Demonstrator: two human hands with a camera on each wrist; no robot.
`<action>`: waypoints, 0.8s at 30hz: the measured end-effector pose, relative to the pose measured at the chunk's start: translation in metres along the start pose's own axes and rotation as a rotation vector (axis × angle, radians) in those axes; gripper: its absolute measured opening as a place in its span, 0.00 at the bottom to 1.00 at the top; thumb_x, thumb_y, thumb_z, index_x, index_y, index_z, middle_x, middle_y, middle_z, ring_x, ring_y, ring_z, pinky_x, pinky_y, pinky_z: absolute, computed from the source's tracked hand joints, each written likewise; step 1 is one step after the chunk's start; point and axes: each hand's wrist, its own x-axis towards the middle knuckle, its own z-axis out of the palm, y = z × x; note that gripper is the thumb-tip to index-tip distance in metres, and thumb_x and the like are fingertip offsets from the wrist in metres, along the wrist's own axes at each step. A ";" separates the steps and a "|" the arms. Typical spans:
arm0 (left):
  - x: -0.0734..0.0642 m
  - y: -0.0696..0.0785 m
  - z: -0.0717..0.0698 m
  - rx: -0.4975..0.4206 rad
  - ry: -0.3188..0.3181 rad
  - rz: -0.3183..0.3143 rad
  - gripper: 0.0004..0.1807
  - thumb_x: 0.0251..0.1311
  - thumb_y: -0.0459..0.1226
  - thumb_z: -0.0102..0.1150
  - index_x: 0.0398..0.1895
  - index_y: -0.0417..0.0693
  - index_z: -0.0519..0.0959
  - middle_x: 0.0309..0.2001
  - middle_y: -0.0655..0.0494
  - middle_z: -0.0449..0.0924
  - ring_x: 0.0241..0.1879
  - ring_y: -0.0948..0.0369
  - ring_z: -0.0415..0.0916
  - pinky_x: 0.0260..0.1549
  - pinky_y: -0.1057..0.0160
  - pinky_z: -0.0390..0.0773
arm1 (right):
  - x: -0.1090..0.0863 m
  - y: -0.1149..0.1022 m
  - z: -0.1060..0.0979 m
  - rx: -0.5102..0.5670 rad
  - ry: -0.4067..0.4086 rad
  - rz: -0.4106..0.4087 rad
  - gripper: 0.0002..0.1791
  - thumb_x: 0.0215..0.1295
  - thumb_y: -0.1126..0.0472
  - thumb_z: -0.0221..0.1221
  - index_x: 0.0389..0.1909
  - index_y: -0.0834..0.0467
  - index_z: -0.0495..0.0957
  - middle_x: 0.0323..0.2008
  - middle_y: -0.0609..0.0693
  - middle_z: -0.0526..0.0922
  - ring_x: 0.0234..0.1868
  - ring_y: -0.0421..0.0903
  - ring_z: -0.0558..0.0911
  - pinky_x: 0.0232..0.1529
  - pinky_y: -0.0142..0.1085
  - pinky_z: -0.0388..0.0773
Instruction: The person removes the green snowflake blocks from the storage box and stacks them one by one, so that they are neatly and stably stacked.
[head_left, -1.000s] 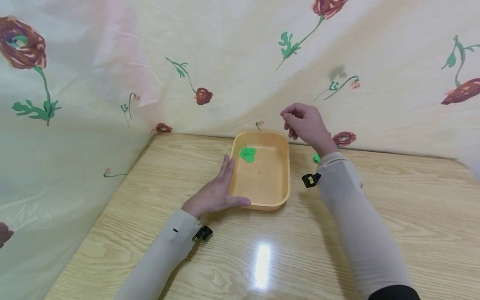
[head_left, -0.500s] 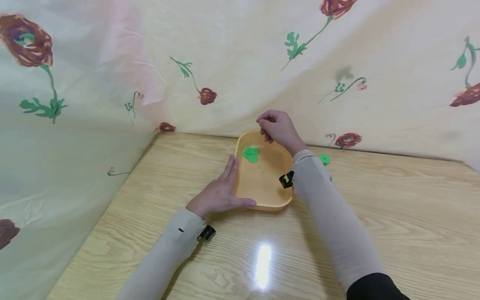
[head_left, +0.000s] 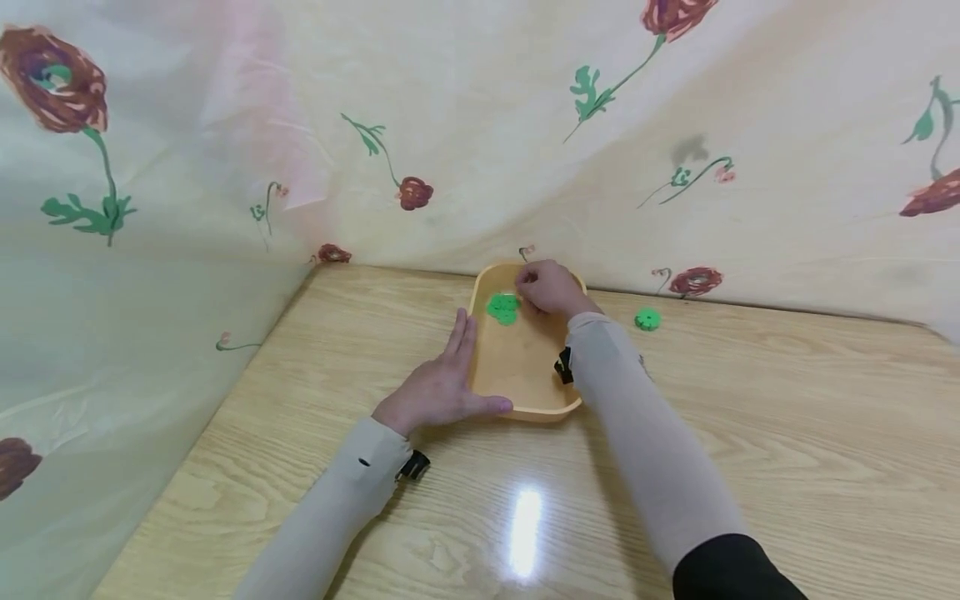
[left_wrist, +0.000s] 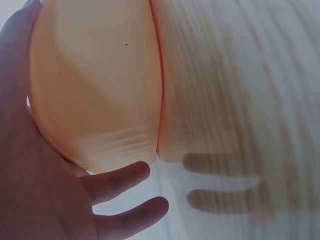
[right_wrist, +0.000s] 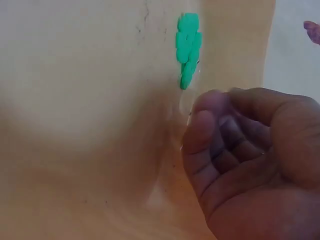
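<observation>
A light-orange plastic tray [head_left: 517, 383] stands on the wooden table near the back. My left hand [head_left: 435, 392] rests against its left side with straight fingers, the thumb along the near rim. Inside the tray, toward the far left, several green scalloped pieces [head_left: 502, 308] lie close together or overlapping. Just right of them, inside the far right part, is my right hand [head_left: 551, 287]. In the right wrist view its fingers [right_wrist: 240, 130] are curled, with thumb and index tips together; I see nothing between them. The pieces [right_wrist: 188, 45] appear just beyond its fingertips.
A single green scalloped disc [head_left: 647, 319] lies on the wooden table [head_left: 750, 417] to the right of the tray. A flower-patterned cloth [head_left: 465, 167] hangs behind the table and along its left side. A bright light reflection sits on the near tabletop.
My right hand has moved left from beside the tray and then down into it. The green disc on the table, partly covered by the sleeve before, shows fully. My left hand keeps its place.
</observation>
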 end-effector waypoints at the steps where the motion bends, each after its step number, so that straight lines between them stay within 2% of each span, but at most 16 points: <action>1: 0.000 0.000 0.000 -0.007 -0.001 0.000 0.73 0.52 0.70 0.64 0.80 0.47 0.24 0.75 0.60 0.08 0.60 0.41 0.73 0.45 0.52 0.80 | 0.000 0.002 0.001 -0.035 -0.015 -0.001 0.11 0.73 0.65 0.54 0.47 0.67 0.81 0.23 0.57 0.79 0.19 0.45 0.76 0.24 0.35 0.73; 3: -0.001 -0.001 0.000 -0.021 -0.001 0.000 0.73 0.52 0.70 0.64 0.80 0.47 0.23 0.76 0.60 0.08 0.61 0.39 0.72 0.47 0.50 0.79 | 0.001 0.005 0.002 -0.098 -0.041 -0.014 0.11 0.73 0.64 0.55 0.49 0.65 0.81 0.20 0.55 0.78 0.17 0.44 0.74 0.23 0.35 0.72; 6: -0.001 -0.001 0.001 -0.043 0.002 0.004 0.73 0.53 0.68 0.65 0.79 0.48 0.22 0.76 0.59 0.09 0.62 0.38 0.70 0.51 0.49 0.78 | 0.003 0.010 0.004 -0.149 -0.083 -0.027 0.15 0.71 0.64 0.57 0.54 0.64 0.80 0.22 0.53 0.78 0.16 0.42 0.73 0.22 0.35 0.72; 13: -0.001 -0.001 0.002 -0.077 0.012 0.011 0.73 0.52 0.67 0.67 0.80 0.49 0.23 0.77 0.60 0.11 0.65 0.41 0.68 0.52 0.51 0.77 | 0.005 0.012 0.006 -0.173 -0.155 -0.008 0.20 0.69 0.63 0.61 0.59 0.64 0.78 0.30 0.55 0.82 0.17 0.43 0.75 0.21 0.35 0.74; 19: -0.001 -0.001 0.002 -0.100 0.007 -0.002 0.74 0.52 0.66 0.68 0.80 0.50 0.23 0.76 0.63 0.10 0.64 0.43 0.69 0.50 0.53 0.78 | 0.005 0.012 0.006 -0.210 -0.171 -0.018 0.18 0.68 0.63 0.63 0.56 0.63 0.79 0.23 0.53 0.80 0.16 0.43 0.74 0.20 0.35 0.73; 24: -0.001 -0.001 0.003 -0.111 0.008 -0.002 0.74 0.51 0.66 0.68 0.80 0.51 0.23 0.76 0.64 0.10 0.65 0.42 0.68 0.52 0.51 0.77 | 0.006 0.011 0.006 -0.204 -0.180 0.000 0.13 0.65 0.62 0.64 0.48 0.63 0.78 0.19 0.52 0.77 0.15 0.43 0.73 0.19 0.35 0.72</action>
